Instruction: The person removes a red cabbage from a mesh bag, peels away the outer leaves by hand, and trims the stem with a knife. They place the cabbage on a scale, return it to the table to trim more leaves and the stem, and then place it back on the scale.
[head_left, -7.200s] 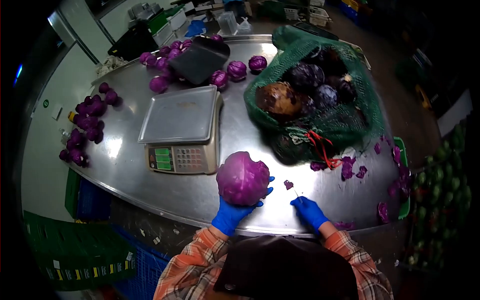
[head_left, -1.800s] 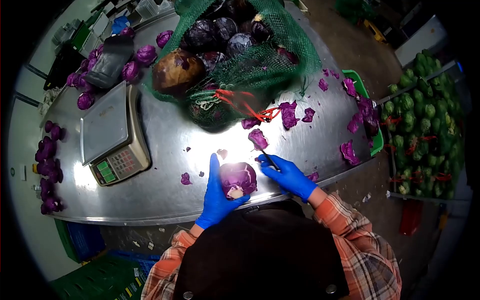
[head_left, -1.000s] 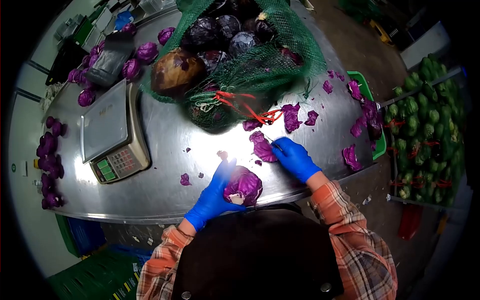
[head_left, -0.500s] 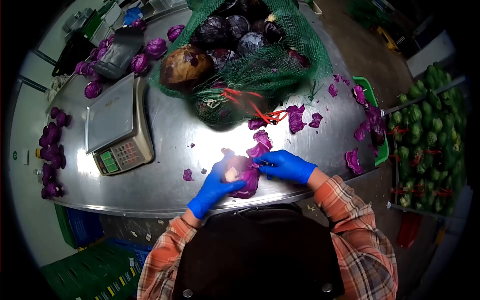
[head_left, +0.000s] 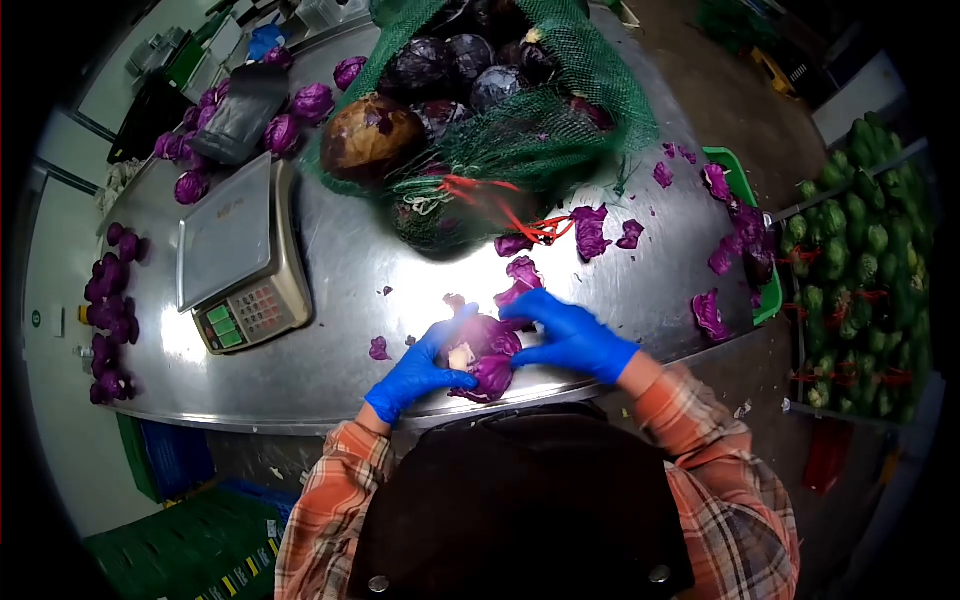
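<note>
A red cabbage (head_left: 494, 372), its pale cut stem end turned toward me, is at the table's near edge. My left hand (head_left: 422, 368), in a blue glove, is closed around its left side, with the thumb across the lower front. On the right side, my blue-gloved right hand (head_left: 582, 340) grips it, thumb and fingers spread around the edge. A loose purple leaf (head_left: 521, 274) lies just beyond the cabbage, partly behind the right fingers. Small leaf scraps (head_left: 379, 348) are left of it on the metal table (head_left: 370, 300).
A green mesh sack (head_left: 600, 140) of dark cabbages fills the table's back middle. At left stand a scale (head_left: 245, 260) and trimmed cabbages (head_left: 112, 275). A green crate (head_left: 770, 295) with leaves adjoins the right edge; beyond it are bagged green vegetables (head_left: 850, 270).
My right hand has gone from a pinch at the cabbage's upper right to a wider hold with thumb and fingers spread. The left hand keeps its grip; the view has shifted slightly.
</note>
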